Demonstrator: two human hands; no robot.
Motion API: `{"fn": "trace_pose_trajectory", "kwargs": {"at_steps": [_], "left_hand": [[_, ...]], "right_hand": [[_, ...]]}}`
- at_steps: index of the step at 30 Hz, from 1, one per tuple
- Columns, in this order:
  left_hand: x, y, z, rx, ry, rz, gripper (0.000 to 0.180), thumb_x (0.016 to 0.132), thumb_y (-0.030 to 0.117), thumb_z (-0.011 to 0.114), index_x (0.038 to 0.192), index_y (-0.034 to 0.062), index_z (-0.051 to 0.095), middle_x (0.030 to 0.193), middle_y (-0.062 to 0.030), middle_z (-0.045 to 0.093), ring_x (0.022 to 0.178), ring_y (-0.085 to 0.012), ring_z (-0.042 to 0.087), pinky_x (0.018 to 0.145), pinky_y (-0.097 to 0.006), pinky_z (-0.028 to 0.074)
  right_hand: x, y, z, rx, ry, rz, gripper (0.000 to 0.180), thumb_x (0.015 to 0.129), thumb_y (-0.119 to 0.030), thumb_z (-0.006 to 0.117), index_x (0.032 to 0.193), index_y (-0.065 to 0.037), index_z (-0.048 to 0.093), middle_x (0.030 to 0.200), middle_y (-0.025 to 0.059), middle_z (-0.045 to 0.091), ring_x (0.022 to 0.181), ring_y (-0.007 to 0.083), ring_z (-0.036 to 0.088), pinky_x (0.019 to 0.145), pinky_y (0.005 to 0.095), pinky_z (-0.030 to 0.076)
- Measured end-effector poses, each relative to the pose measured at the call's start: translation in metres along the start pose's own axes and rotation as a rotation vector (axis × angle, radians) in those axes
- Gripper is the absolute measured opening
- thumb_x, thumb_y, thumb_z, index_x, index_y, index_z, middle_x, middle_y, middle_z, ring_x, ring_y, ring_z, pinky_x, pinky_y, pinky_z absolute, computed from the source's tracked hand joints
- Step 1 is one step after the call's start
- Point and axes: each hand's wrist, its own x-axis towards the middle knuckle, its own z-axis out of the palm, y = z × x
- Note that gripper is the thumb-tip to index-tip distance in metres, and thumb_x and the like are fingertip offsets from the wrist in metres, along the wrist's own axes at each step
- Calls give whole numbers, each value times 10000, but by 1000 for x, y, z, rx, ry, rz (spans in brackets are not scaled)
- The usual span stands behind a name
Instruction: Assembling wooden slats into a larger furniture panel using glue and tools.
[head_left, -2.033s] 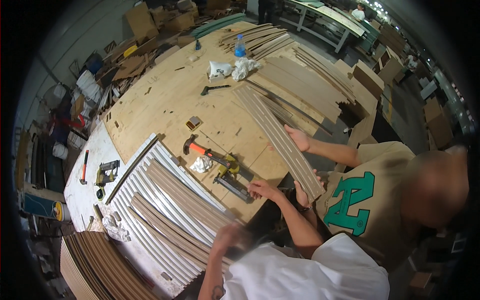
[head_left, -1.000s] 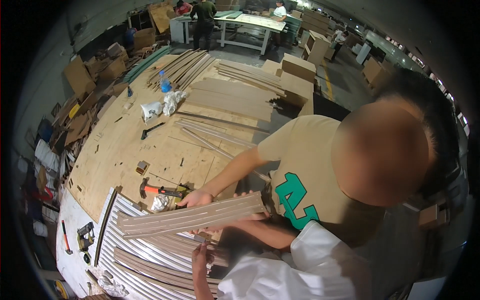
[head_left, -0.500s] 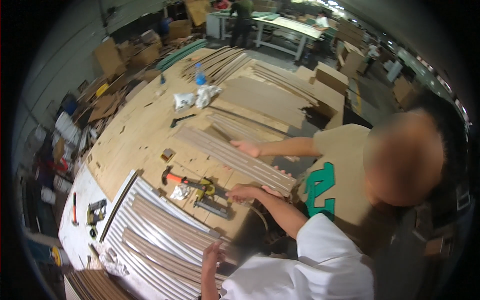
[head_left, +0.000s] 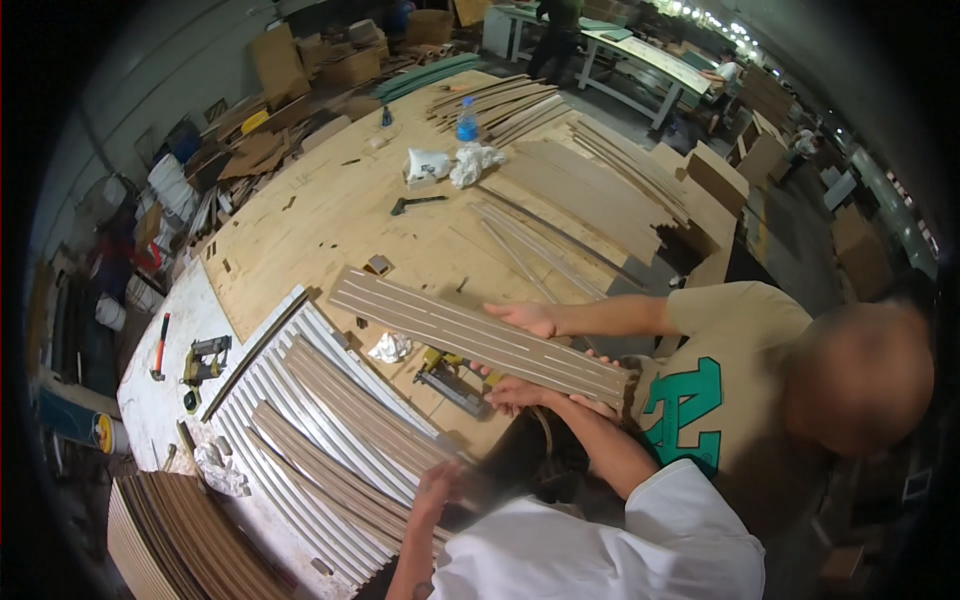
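Observation:
A flat bundle of long brown strips with pale lines along it slants over the table, held by a co-worker's hands. My right hand is just beside its near edge, fingers apart; whether they touch it is unclear. Below the bundle, a yellow-and-dark nail gun lies partly covered. My left hand hovers over the near end of curved brown strips, its fingers smeared by motion. Those strips rest on a layer of white strips.
Crumpled white wrapping sits beside the bundle. Left are an orange-handled hammer and another nail gun. A blue bottle, a black tool and more strips are farther back. The co-worker stands close on my right.
My view has shifted, so the scene sits farther right. The co-worker's bundle now covers the orange-handled claw hammer and part of the nail gun. My right hand stays near the bundle's edge.

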Motion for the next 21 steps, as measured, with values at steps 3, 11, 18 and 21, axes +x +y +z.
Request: {"fn": "trace_pose_trajectory", "kwargs": {"at_steps": [3,11,18,21], "left_hand": [[8,-2,-1,45,-42,-12,380,1010,298,456,1189,-17,571,704,-110,628,527,-128,519,487,-259,398],[8,-1,7,7,-58,32,413,950,333,540,1155,-19,610,695,-129,632,503,-133,530,455,-252,394],[9,-2,12,11,-59,-18,407,971,353,516,1134,-7,610,670,-127,634,475,-156,535,437,-261,398],[4,1,9,4,-36,-2,414,968,359,525,1136,-11,605,665,-128,632,478,-154,531,450,-257,402]], "right_hand": [[-7,-7,-8,-18,-16,-3,424,951,-461,523,814,-64,577,693,40,596,587,136,571,526,259,444],[9,2,-46,182,0,57,401,899,-410,618,869,-10,630,780,75,630,683,179,613,616,305,506],[8,10,-56,145,3,41,380,938,-362,555,813,-8,616,726,71,603,629,159,565,584,305,461],[13,15,-54,123,-37,43,409,968,-367,497,806,-8,603,691,59,578,598,146,531,569,296,432]]}}
